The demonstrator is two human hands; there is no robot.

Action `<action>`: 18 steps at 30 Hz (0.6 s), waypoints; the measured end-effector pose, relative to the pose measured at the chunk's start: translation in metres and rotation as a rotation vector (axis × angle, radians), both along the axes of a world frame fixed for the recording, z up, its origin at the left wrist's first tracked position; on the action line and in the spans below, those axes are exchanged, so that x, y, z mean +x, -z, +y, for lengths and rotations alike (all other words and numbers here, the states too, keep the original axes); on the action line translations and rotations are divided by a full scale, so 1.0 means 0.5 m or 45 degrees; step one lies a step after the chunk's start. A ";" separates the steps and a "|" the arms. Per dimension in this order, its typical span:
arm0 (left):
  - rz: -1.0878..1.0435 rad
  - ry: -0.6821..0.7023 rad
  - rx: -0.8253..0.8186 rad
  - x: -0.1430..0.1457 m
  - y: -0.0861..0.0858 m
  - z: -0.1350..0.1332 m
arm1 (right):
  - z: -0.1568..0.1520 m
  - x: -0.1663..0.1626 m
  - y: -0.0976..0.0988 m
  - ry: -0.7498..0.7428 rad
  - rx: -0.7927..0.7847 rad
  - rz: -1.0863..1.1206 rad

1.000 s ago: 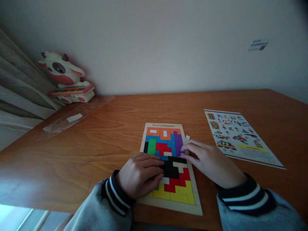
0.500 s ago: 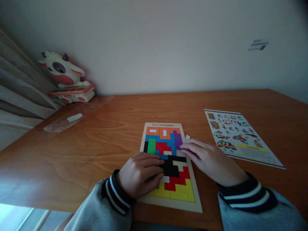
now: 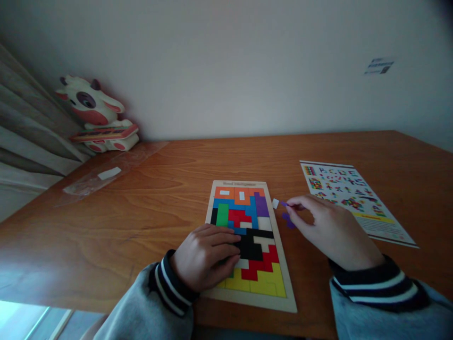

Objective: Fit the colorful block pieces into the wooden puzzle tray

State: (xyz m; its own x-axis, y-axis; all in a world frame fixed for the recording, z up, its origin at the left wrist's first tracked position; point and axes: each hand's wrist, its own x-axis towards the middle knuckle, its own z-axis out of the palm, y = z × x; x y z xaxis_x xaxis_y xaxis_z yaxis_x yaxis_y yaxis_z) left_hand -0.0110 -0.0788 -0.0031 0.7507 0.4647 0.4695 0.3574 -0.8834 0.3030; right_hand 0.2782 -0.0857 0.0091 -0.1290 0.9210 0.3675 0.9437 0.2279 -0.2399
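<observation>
A wooden block puzzle board (image 3: 290,283) lies in front of me, filled with coloured pieces and several gaps of bare wood. My left hand (image 3: 208,255) lies flat across its left side with the fingers stretched out, covering some pieces. To the right of the board, my right hand (image 3: 320,224) pinches a small purple puzzle piece (image 3: 284,204) between thumb and fingers. Another purple piece (image 3: 288,220) is just below, partly hidden by the thumb. A small white piece (image 3: 275,203) lies beside the board's right edge. One purple piece (image 3: 261,206) sits inside the board at upper right.
A printed pattern sheet (image 3: 375,231) lies on the wooden table (image 3: 159,189) at right, partly behind my right hand. A clear plastic bag (image 3: 85,186) with a white label is at left. A toy cow with a keyboard (image 3: 106,130) stands by the wall and curtain.
My right hand has moved right, off the board's edge, and now pinches a purple piece. A second purple piece has come into view under it. My left hand has stayed put.
</observation>
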 end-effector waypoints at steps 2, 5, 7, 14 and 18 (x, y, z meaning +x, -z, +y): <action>0.002 0.000 0.001 0.000 0.001 0.000 | 0.002 0.022 0.006 0.080 -0.036 -0.079; 0.001 0.001 0.004 0.001 0.001 0.001 | 0.005 0.042 0.017 0.081 -0.154 -0.136; -0.005 0.001 0.010 0.002 0.000 0.001 | 0.003 0.041 0.020 0.036 -0.201 -0.126; -0.009 0.010 -0.001 0.002 0.000 0.001 | -0.013 -0.033 0.008 -0.316 -0.305 0.170; -0.007 0.000 -0.005 0.001 0.002 0.001 | -0.014 -0.062 0.016 -0.289 -0.389 0.200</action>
